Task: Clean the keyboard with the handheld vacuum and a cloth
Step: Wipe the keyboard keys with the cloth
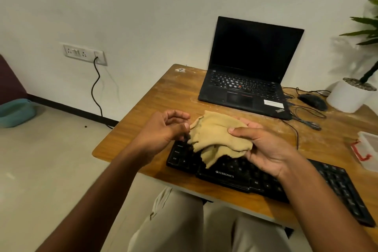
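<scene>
A black keyboard (235, 176) lies along the near edge of the wooden table (147, 108), running down to the right. Above its left half hangs a tan cloth (216, 133), crumpled and drooping onto the keys. My right hand (263, 149) grips the cloth's right side, thumb on top. My left hand (165, 129) is at the cloth's left edge, pinching it between thumb and curled fingers. No handheld vacuum is in view.
An open black laptop (249, 80) stands behind the keyboard. A black mouse (313, 100) with cables, a white plant pot (349, 96) and a clear plastic box (368, 149) sit on the table's right side. A wall socket (84, 54) with a cable is at left.
</scene>
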A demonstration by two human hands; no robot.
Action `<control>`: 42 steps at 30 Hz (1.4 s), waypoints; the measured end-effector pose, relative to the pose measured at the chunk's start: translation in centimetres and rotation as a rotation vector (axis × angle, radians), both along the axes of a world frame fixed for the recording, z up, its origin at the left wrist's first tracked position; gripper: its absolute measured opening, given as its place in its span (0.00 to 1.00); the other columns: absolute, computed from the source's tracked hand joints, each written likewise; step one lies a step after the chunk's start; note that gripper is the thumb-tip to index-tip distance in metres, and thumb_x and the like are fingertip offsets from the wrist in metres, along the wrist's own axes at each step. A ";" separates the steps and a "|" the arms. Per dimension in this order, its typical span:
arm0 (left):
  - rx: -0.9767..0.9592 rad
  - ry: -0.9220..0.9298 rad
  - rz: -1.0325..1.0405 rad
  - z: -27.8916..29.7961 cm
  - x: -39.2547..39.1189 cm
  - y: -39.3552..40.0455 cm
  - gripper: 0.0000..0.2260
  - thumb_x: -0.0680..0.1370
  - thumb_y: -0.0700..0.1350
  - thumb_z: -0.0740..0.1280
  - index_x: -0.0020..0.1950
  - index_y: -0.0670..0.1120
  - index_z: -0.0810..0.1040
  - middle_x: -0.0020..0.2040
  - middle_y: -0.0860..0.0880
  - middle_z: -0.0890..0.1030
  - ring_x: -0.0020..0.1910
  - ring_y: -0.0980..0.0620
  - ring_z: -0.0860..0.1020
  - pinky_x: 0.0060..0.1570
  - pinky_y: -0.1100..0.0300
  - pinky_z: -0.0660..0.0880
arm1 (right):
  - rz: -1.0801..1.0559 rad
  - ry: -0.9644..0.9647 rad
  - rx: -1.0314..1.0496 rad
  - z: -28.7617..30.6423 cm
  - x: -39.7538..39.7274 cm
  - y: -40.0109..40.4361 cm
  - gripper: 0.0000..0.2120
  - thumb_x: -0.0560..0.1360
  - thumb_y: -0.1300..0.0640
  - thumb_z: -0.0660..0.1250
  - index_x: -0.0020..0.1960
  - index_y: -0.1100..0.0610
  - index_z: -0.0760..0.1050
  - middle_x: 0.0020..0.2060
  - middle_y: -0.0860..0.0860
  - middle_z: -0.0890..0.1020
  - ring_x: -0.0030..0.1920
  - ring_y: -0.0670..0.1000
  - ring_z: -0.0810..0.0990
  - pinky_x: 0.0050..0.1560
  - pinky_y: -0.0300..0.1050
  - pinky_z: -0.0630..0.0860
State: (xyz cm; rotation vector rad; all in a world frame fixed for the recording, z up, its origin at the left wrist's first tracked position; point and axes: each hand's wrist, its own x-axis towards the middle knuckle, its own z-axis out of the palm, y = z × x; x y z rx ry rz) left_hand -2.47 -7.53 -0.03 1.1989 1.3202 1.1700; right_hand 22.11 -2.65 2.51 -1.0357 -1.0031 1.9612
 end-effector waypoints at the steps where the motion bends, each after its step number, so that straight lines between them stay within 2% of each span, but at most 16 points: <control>1: 0.035 0.074 0.028 -0.3 -0.5 -0.1 0.12 0.78 0.39 0.71 0.61 0.47 0.80 0.53 0.49 0.85 0.53 0.52 0.83 0.54 0.57 0.80 | -0.025 -0.067 0.058 0.3 -0.1 0.3 0.19 0.75 0.69 0.68 0.66 0.61 0.78 0.59 0.61 0.84 0.56 0.58 0.84 0.45 0.46 0.86; 4: 0.118 0.261 0.007 -1.3 -1.8 -0.1 0.17 0.76 0.43 0.73 0.65 0.51 0.77 0.58 0.54 0.83 0.57 0.58 0.80 0.60 0.56 0.79 | -0.130 -0.271 0.265 1.3 -0.5 1.0 0.14 0.78 0.68 0.68 0.61 0.56 0.81 0.53 0.55 0.87 0.49 0.52 0.87 0.43 0.45 0.83; 7: 0.085 0.390 -0.112 -2.3 -2.5 -0.1 0.32 0.71 0.55 0.77 0.73 0.56 0.70 0.68 0.57 0.76 0.67 0.58 0.74 0.67 0.50 0.74 | -0.248 -0.602 0.626 1.9 -1.5 1.3 0.15 0.80 0.64 0.68 0.61 0.48 0.82 0.50 0.45 0.86 0.49 0.41 0.84 0.44 0.39 0.80; 9: 0.005 0.472 -0.178 -2.6 -2.5 -0.2 0.44 0.65 0.60 0.79 0.77 0.62 0.62 0.75 0.56 0.68 0.72 0.53 0.67 0.69 0.47 0.70 | -0.255 -0.884 0.895 1.5 -2.6 0.8 0.18 0.81 0.62 0.67 0.65 0.44 0.79 0.48 0.38 0.82 0.40 0.33 0.80 0.35 0.29 0.74; 11: -0.046 0.533 -0.262 -2.8 -2.4 -0.2 0.54 0.62 0.57 0.82 0.79 0.64 0.52 0.78 0.57 0.60 0.74 0.53 0.63 0.71 0.47 0.68 | -0.151 -1.033 0.987 0.0 -4.1 -0.4 0.21 0.81 0.62 0.66 0.71 0.45 0.76 0.48 0.42 0.81 0.33 0.37 0.79 0.28 0.31 0.71; 13: -0.068 0.605 -0.348 -3.1 -2.4 -0.3 0.60 0.61 0.55 0.84 0.80 0.64 0.45 0.79 0.60 0.56 0.74 0.55 0.61 0.73 0.51 0.66 | 0.024 -1.139 1.042 -2.1 -5.3 -2.0 0.23 0.82 0.62 0.64 0.74 0.46 0.72 0.58 0.48 0.82 0.43 0.40 0.81 0.38 0.30 0.74; 14: -0.068 0.651 -0.384 -3.3 -2.4 -0.3 0.62 0.61 0.54 0.84 0.80 0.63 0.42 0.79 0.60 0.54 0.75 0.55 0.60 0.73 0.52 0.65 | 0.113 -1.186 1.062 -3.2 -5.7 -2.7 0.23 0.83 0.61 0.63 0.76 0.47 0.70 0.66 0.49 0.79 0.55 0.43 0.80 0.53 0.31 0.74; 15: -0.059 0.697 -0.412 -3.5 -2.5 -0.2 0.62 0.62 0.55 0.84 0.80 0.62 0.41 0.79 0.62 0.52 0.76 0.55 0.58 0.74 0.53 0.63 | 0.188 -1.222 1.079 -4.1 -6.0 -3.2 0.24 0.84 0.60 0.61 0.78 0.49 0.66 0.74 0.49 0.73 0.70 0.46 0.73 0.68 0.35 0.67; 17: -0.035 0.754 -0.432 -3.9 -2.6 0.0 0.62 0.63 0.57 0.83 0.81 0.61 0.39 0.80 0.64 0.47 0.78 0.56 0.54 0.76 0.53 0.60 | 0.259 -1.263 1.091 -5.3 -6.2 -3.7 0.25 0.86 0.57 0.55 0.82 0.49 0.57 0.81 0.46 0.59 0.82 0.45 0.50 0.80 0.42 0.48; 19: -0.019 0.761 -0.431 -4.2 -2.7 0.1 0.61 0.64 0.58 0.82 0.81 0.60 0.40 0.80 0.65 0.45 0.78 0.57 0.52 0.76 0.56 0.58 | 0.266 -1.276 1.078 -6.0 -6.3 -3.6 0.26 0.87 0.54 0.52 0.84 0.49 0.52 0.83 0.43 0.52 0.82 0.44 0.41 0.82 0.47 0.42; 24: 0.024 0.726 -0.403 -4.7 -3.0 0.3 0.60 0.63 0.59 0.82 0.81 0.59 0.43 0.80 0.64 0.49 0.76 0.62 0.54 0.77 0.57 0.58 | 0.334 -1.182 1.123 -6.0 -8.1 -4.3 0.28 0.86 0.56 0.55 0.84 0.50 0.52 0.83 0.45 0.52 0.82 0.46 0.40 0.82 0.51 0.42; 30: 0.033 0.721 -0.399 -4.7 -3.1 0.6 0.59 0.63 0.58 0.82 0.80 0.60 0.43 0.77 0.62 0.55 0.71 0.60 0.60 0.70 0.60 0.65 | 0.521 -1.381 1.109 -4.9 -4.9 -5.7 0.34 0.86 0.60 0.53 0.78 0.42 0.32 0.76 0.35 0.34 0.74 0.37 0.26 0.73 0.38 0.28; 32: 0.032 0.716 -0.393 -4.7 -3.0 0.6 0.59 0.63 0.56 0.83 0.80 0.60 0.43 0.77 0.60 0.57 0.71 0.59 0.62 0.68 0.59 0.66 | 0.427 -1.407 1.075 -4.7 -4.2 -4.5 0.32 0.86 0.61 0.52 0.81 0.43 0.38 0.79 0.37 0.39 0.77 0.38 0.29 0.73 0.38 0.29; 37: 0.030 0.670 -0.391 -4.5 -2.9 0.6 0.59 0.61 0.56 0.84 0.79 0.63 0.47 0.73 0.61 0.63 0.70 0.59 0.66 0.70 0.53 0.70 | 0.326 -1.247 1.071 -5.3 -7.6 -2.9 0.26 0.87 0.55 0.52 0.84 0.49 0.51 0.83 0.45 0.51 0.82 0.47 0.40 0.82 0.51 0.41; 39: 0.021 0.677 -0.394 -4.5 -3.0 0.6 0.61 0.60 0.58 0.84 0.79 0.63 0.44 0.76 0.60 0.60 0.73 0.57 0.64 0.72 0.51 0.68 | 0.414 -1.216 1.128 -5.2 -8.1 -3.9 0.29 0.87 0.52 0.53 0.84 0.49 0.46 0.83 0.44 0.46 0.81 0.46 0.35 0.82 0.52 0.40; 42: 0.012 0.688 -0.403 -4.6 -3.1 0.7 0.62 0.61 0.58 0.83 0.80 0.62 0.40 0.78 0.60 0.56 0.74 0.57 0.60 0.74 0.52 0.65 | 0.533 -1.294 1.108 -4.9 -6.1 -5.6 0.29 0.88 0.51 0.48 0.82 0.44 0.35 0.79 0.37 0.34 0.76 0.40 0.25 0.78 0.43 0.31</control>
